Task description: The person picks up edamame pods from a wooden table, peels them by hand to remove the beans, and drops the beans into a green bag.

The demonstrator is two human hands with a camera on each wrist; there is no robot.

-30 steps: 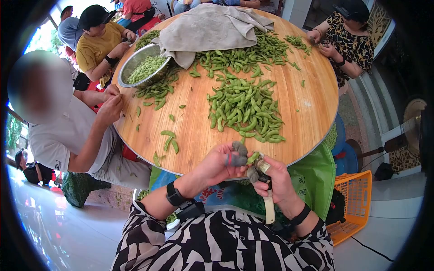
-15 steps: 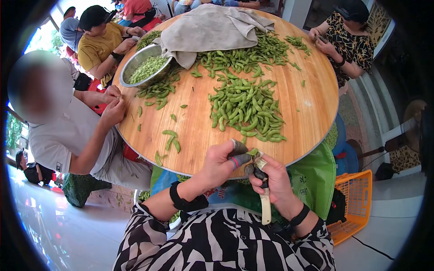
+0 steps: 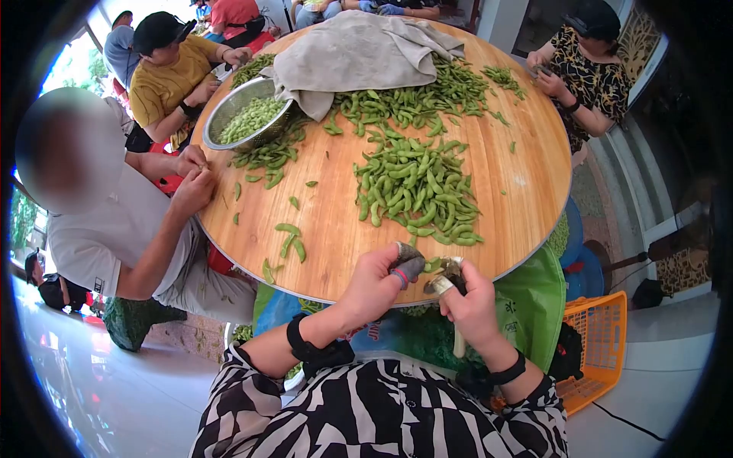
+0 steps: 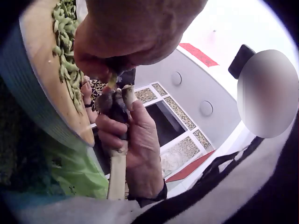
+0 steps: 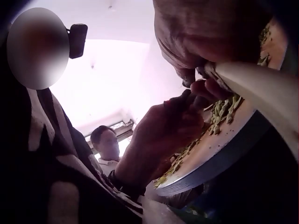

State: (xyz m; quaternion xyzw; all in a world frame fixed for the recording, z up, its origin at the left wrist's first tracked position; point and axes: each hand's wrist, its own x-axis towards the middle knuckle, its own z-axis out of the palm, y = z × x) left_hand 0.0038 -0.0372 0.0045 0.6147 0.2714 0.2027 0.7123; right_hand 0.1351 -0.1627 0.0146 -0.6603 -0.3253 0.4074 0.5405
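Note:
Just over the table's near edge, my two hands meet at a green soybean pod (image 3: 434, 266). My left hand (image 3: 374, 281), with grey covers on its thumb and finger, pinches the pod from the left. A yellow-green bit of pod (image 4: 113, 81) shows under that hand in the left wrist view. My right hand (image 3: 472, 301) grips a pale-handled tool (image 4: 117, 175), the handle pointing down out of the fist; its working end is hidden among the fingers. White wrapping covers the right thumb (image 4: 129, 93). Beyond the hands lies a heap of pods (image 3: 416, 187).
The round wooden table (image 3: 328, 198) bears a metal colander (image 3: 221, 114) of shelled beans, more pods and a grey cloth (image 3: 355, 57). People sit around it. Below are a green bag (image 3: 527, 294) and an orange crate (image 3: 611, 336). Loose pods (image 3: 290, 240) lie at left.
The right hand has turned and lifted slightly to the right, and the tool's handle shows less. The left hand has shifted a little, staying near the pod. Around the table, others' hands moved slightly.

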